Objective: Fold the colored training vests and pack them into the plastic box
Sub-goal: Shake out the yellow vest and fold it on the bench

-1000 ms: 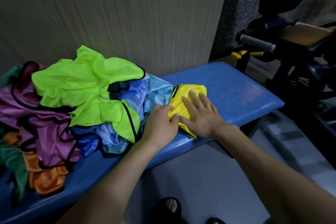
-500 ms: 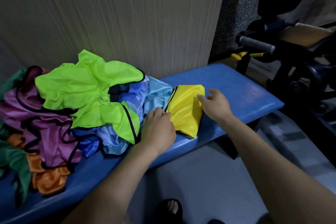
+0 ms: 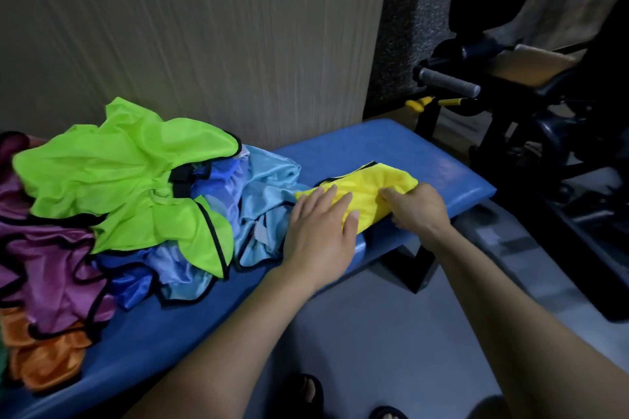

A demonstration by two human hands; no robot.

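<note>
A folded yellow vest (image 3: 371,185) with black trim lies on the blue padded bench (image 3: 425,160), near its right end. My left hand (image 3: 318,231) lies flat with straight fingers on the vest's near left part. My right hand (image 3: 417,209) grips the vest's right edge, fingers curled round the bunched cloth. To the left sits a loose heap of vests: lime green (image 3: 129,177) on top, light blue (image 3: 269,187), royal blue (image 3: 132,282), purple (image 3: 51,262) and orange (image 3: 44,354). No plastic box is in view.
A beige panel wall (image 3: 204,37) rises right behind the bench. Black exercise equipment (image 3: 531,133) with a grey grip bar (image 3: 449,82) stands to the right. Grey floor (image 3: 381,333) lies below the bench edge, where my sandalled feet (image 3: 306,391) show.
My right hand moved from the vest's far right corner to its right edge and closed on the cloth, bunching it. My left hand opened and spread flat on the vest.
</note>
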